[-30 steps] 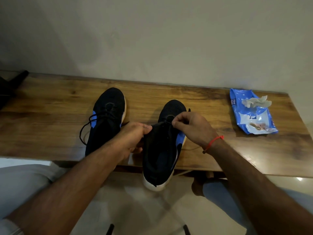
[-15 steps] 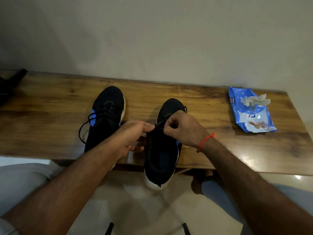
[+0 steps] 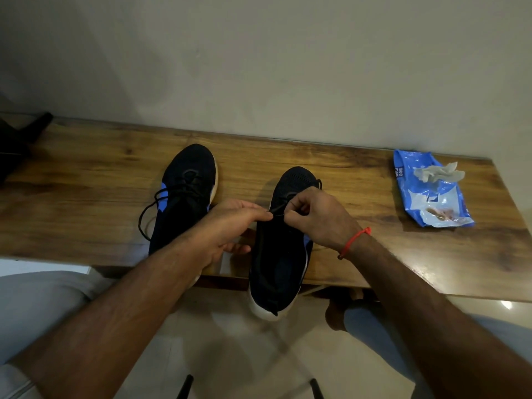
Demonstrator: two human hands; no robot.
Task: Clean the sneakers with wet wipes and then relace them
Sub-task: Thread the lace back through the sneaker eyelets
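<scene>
Both hands pinch the black lace (image 3: 277, 209) over the right sneaker (image 3: 283, 249): left hand (image 3: 230, 231) and right hand (image 3: 316, 217) nearly touching. Left of the left hand lies the second sneaker (image 3: 184, 197) on the surface (image 3: 86, 203); the wipes pack (image 3: 431, 194) lies well right of the right hand.

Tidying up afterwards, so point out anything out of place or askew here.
The right sneaker overhangs the table's near edge, heel in the air. A crumpled used wipe lies on the blue wipes pack. The left sneaker's lace trails loose on the wood.
</scene>
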